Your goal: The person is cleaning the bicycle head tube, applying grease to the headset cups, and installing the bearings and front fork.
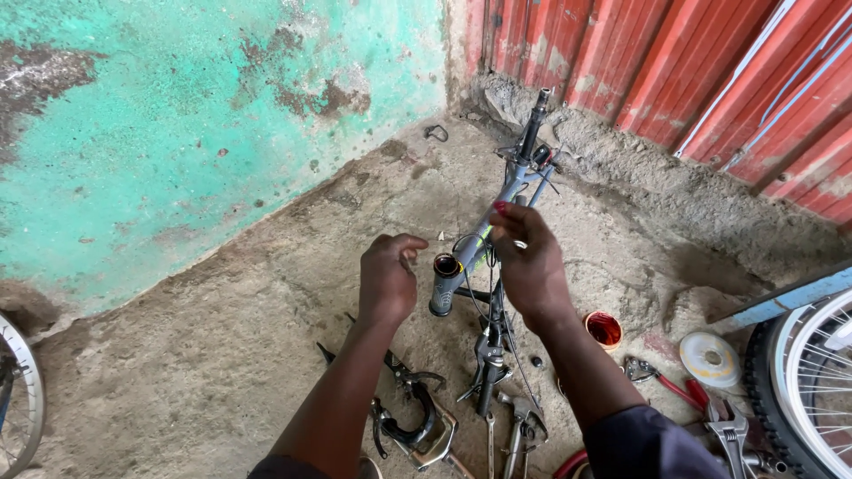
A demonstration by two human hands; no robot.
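Now right hand (531,266) grip closed on handlebar (479,244); left hand (388,277) loosely curled, empty; bare floor (222,355) leftward.

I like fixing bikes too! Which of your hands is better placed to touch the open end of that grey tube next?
Probably the left hand. It hovers empty, fingers curled, right beside the grey tube's open end. The right hand is already busy gripping the frame higher up.
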